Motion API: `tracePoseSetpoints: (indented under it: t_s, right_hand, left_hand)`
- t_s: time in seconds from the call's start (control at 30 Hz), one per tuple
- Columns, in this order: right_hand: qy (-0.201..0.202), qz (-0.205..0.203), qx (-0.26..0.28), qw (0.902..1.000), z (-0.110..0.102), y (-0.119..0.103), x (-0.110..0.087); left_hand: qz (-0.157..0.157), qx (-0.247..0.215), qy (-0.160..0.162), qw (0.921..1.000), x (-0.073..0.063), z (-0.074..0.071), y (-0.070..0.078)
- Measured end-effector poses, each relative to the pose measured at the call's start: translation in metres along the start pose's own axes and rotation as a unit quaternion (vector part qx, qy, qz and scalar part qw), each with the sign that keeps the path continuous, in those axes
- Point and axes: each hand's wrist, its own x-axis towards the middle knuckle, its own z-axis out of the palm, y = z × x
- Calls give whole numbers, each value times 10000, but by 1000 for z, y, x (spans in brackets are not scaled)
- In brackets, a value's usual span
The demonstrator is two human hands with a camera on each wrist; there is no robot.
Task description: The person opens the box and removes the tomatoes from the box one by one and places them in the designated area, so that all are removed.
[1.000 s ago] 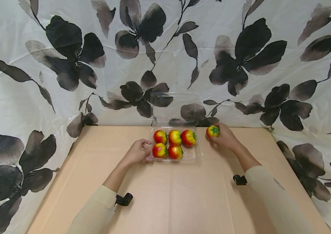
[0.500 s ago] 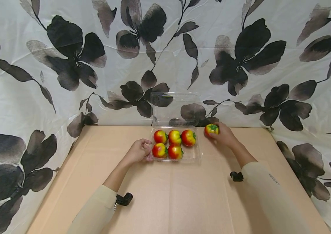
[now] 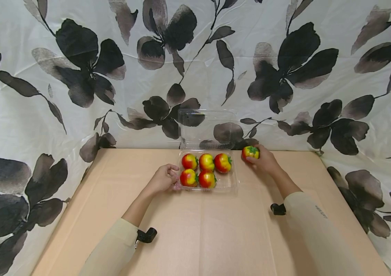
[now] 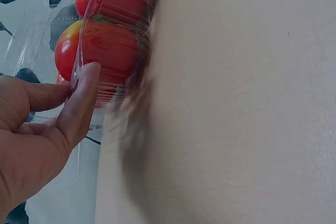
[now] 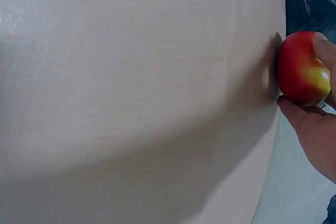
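A clear plastic clamshell box [image 3: 226,187] lies open on the table with several red-and-yellow, tomato-like fruits [image 3: 206,162] in it. The front right of its base holds no fruit. My left hand [image 3: 163,178] pinches the box's left rim between thumb and finger, as the left wrist view shows up close [image 4: 47,124]. To the right of the box, my right hand [image 3: 266,159] grips one more such fruit [image 3: 249,153], its green calyx facing up. In the right wrist view the thumb and fingers lie on opposite sides of this fruit [image 5: 302,72].
The box's transparent lid [image 3: 207,128] stands raised at the back, in front of a white cloth [image 3: 226,96] with dark flowers. A tan table [image 3: 195,234] runs from the cloth toward me. Small black cameras [image 3: 147,235] sit at both wrists.
My right hand has turned the fruit slightly and shifted it a little left, so more red shows. The right forearm has also moved slightly left. My left hand and the box have stayed put.
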Motion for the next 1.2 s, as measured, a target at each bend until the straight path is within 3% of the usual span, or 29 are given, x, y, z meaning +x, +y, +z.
tracePoseSetpoints:
  t_s: [0.57,1.2]
  right_hand:
    - [20,50,41,10000,6,3,-5]
    - [-132,70,174,9997,6,0,-5]
  left_hand:
    - [26,157,72,9998,0,0,0]
    - [-20,38,31,10000,1,0,0]
